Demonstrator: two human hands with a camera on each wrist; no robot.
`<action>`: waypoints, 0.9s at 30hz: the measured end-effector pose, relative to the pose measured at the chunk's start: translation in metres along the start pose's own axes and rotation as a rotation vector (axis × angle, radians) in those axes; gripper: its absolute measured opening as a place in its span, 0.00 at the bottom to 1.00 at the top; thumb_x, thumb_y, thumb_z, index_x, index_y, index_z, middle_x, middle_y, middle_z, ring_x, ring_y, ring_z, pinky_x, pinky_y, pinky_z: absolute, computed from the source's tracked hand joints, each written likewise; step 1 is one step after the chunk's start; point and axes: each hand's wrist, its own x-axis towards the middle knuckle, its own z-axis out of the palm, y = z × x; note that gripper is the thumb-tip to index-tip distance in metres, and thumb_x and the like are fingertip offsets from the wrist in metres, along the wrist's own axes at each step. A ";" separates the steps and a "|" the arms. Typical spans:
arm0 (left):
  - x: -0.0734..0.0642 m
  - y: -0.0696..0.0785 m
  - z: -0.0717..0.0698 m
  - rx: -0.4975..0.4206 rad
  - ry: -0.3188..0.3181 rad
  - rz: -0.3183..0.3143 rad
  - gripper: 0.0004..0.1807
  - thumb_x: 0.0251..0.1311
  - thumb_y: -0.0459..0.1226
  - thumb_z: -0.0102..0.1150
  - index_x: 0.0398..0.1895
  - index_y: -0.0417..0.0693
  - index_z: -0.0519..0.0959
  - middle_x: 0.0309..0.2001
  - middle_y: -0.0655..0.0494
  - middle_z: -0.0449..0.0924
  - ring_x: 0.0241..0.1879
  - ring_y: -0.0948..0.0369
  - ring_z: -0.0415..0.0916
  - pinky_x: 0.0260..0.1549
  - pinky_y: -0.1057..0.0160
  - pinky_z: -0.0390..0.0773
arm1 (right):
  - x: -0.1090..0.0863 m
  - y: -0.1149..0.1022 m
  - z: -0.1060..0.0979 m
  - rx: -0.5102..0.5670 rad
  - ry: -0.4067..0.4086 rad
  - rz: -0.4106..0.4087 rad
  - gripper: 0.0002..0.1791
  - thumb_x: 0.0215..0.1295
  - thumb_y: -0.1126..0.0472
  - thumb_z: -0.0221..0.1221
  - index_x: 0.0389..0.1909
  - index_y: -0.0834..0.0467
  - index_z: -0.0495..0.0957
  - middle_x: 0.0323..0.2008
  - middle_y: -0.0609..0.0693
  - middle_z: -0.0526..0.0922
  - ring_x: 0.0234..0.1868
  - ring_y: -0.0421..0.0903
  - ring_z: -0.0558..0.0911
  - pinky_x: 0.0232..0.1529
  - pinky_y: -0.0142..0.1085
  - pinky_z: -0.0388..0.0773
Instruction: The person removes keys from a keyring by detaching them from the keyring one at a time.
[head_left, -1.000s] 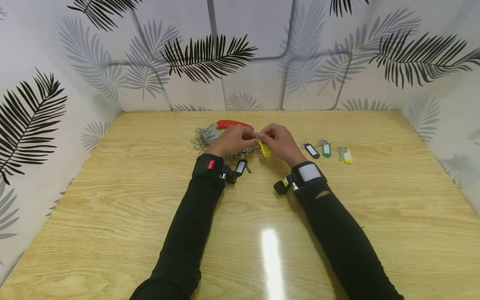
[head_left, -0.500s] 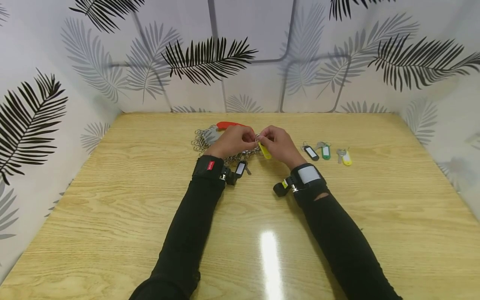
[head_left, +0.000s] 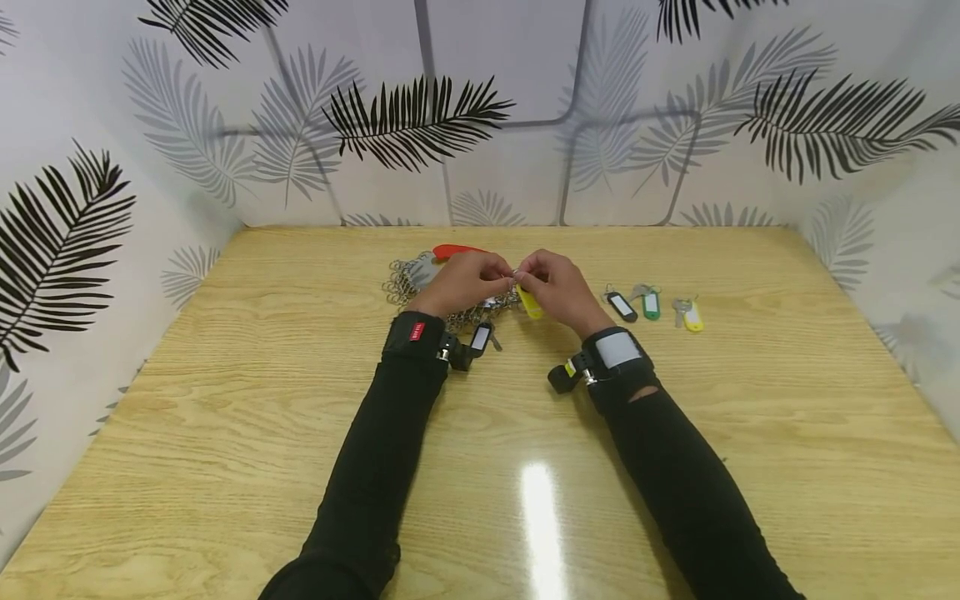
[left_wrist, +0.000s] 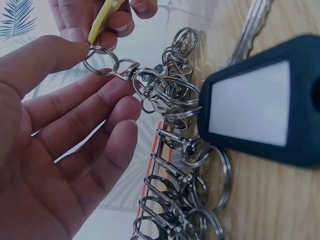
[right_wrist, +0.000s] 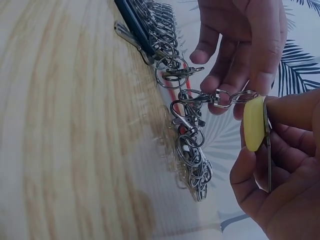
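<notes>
In the head view my left hand (head_left: 467,282) and right hand (head_left: 558,287) meet at the back of the table. The left thumb and fingers pinch a metal split ring, which hangs on a swivel clasp (left_wrist: 129,70) in the left wrist view. My right hand holds a yellow key tag (right_wrist: 254,125) with a flat key (right_wrist: 269,167) beside it, right at that ring. Whether the tag's loop is threaded on the ring, I cannot tell. Below the hands lies a row of clasps with rings (left_wrist: 170,205). A black key tag (left_wrist: 250,105) with a key lies at this row.
A red strip (head_left: 453,250) and a grey piece (head_left: 424,268) lie behind and left of the hands. To the right on the wooden table (head_left: 262,433) are keys with a black tag (head_left: 622,307), a green tag (head_left: 651,304) and another yellow tag (head_left: 693,317).
Both hands stay in nearly the same place, with only small finger shifts at the ring and yellow tag. The head view has tilted very slightly.
</notes>
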 end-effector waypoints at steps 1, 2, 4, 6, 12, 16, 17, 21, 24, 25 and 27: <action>0.000 -0.001 0.000 -0.005 0.000 -0.001 0.13 0.68 0.43 0.56 0.49 0.48 0.81 0.43 0.54 0.82 0.42 0.60 0.79 0.42 0.62 0.78 | 0.000 -0.001 0.000 -0.001 -0.003 -0.005 0.08 0.72 0.59 0.55 0.40 0.61 0.75 0.35 0.54 0.79 0.34 0.48 0.74 0.36 0.38 0.70; 0.000 -0.001 0.000 -0.010 -0.001 0.000 0.12 0.68 0.42 0.56 0.49 0.48 0.81 0.43 0.54 0.82 0.42 0.59 0.79 0.42 0.61 0.78 | -0.001 -0.002 0.000 -0.001 -0.007 -0.011 0.08 0.72 0.59 0.55 0.40 0.61 0.75 0.35 0.54 0.79 0.34 0.49 0.74 0.36 0.38 0.70; 0.000 -0.002 0.000 -0.014 -0.003 0.004 0.11 0.68 0.42 0.56 0.48 0.48 0.82 0.42 0.54 0.82 0.42 0.59 0.79 0.42 0.62 0.78 | -0.001 -0.003 0.000 -0.007 -0.013 -0.018 0.07 0.72 0.59 0.55 0.40 0.60 0.75 0.35 0.54 0.78 0.34 0.49 0.74 0.35 0.38 0.70; 0.001 -0.003 0.000 -0.020 -0.006 0.008 0.10 0.68 0.41 0.57 0.47 0.47 0.82 0.41 0.53 0.83 0.42 0.59 0.80 0.41 0.62 0.78 | -0.002 -0.003 0.001 -0.012 -0.017 -0.018 0.07 0.72 0.59 0.55 0.40 0.60 0.75 0.34 0.54 0.78 0.34 0.49 0.74 0.35 0.39 0.69; 0.002 -0.003 0.000 -0.024 -0.004 0.012 0.10 0.67 0.40 0.58 0.47 0.47 0.82 0.41 0.53 0.83 0.41 0.59 0.80 0.41 0.62 0.78 | -0.001 -0.003 0.002 -0.026 -0.018 -0.010 0.07 0.72 0.59 0.54 0.40 0.60 0.75 0.34 0.54 0.78 0.34 0.48 0.73 0.35 0.38 0.69; 0.002 -0.001 -0.001 -0.012 -0.001 0.010 0.10 0.66 0.39 0.59 0.48 0.48 0.82 0.41 0.54 0.83 0.41 0.60 0.80 0.41 0.62 0.78 | 0.000 -0.002 0.002 -0.033 -0.014 -0.001 0.07 0.72 0.59 0.54 0.40 0.60 0.76 0.34 0.54 0.78 0.33 0.48 0.73 0.35 0.38 0.69; 0.002 0.000 -0.002 -0.008 0.000 0.010 0.10 0.66 0.38 0.59 0.48 0.48 0.82 0.41 0.54 0.83 0.42 0.60 0.80 0.42 0.61 0.78 | 0.000 -0.002 0.002 -0.035 -0.013 0.000 0.08 0.72 0.59 0.54 0.40 0.61 0.76 0.34 0.54 0.78 0.33 0.48 0.73 0.35 0.38 0.69; 0.001 0.001 -0.002 0.012 0.006 0.014 0.10 0.65 0.38 0.60 0.48 0.48 0.81 0.41 0.54 0.83 0.42 0.60 0.79 0.43 0.61 0.78 | 0.001 0.000 0.002 -0.042 -0.011 0.007 0.08 0.72 0.59 0.55 0.41 0.61 0.76 0.34 0.53 0.78 0.33 0.47 0.73 0.35 0.38 0.69; 0.001 0.002 -0.002 0.023 0.010 0.016 0.10 0.65 0.37 0.60 0.48 0.48 0.81 0.41 0.54 0.83 0.43 0.59 0.79 0.43 0.60 0.78 | 0.001 0.000 0.003 -0.041 -0.012 0.014 0.08 0.72 0.58 0.55 0.40 0.60 0.76 0.34 0.53 0.78 0.33 0.47 0.73 0.34 0.38 0.69; 0.001 0.002 -0.001 0.027 0.012 0.017 0.10 0.65 0.37 0.61 0.48 0.48 0.81 0.41 0.54 0.83 0.43 0.59 0.79 0.43 0.60 0.77 | 0.001 0.000 0.003 -0.040 -0.013 0.017 0.08 0.72 0.58 0.55 0.40 0.60 0.76 0.34 0.53 0.79 0.33 0.48 0.73 0.34 0.38 0.69; 0.001 0.001 -0.001 0.025 0.011 0.016 0.11 0.65 0.38 0.60 0.49 0.48 0.81 0.41 0.54 0.83 0.43 0.59 0.79 0.43 0.60 0.78 | 0.001 0.000 0.003 -0.039 -0.015 0.022 0.08 0.72 0.58 0.55 0.40 0.60 0.76 0.34 0.53 0.79 0.33 0.47 0.73 0.34 0.37 0.70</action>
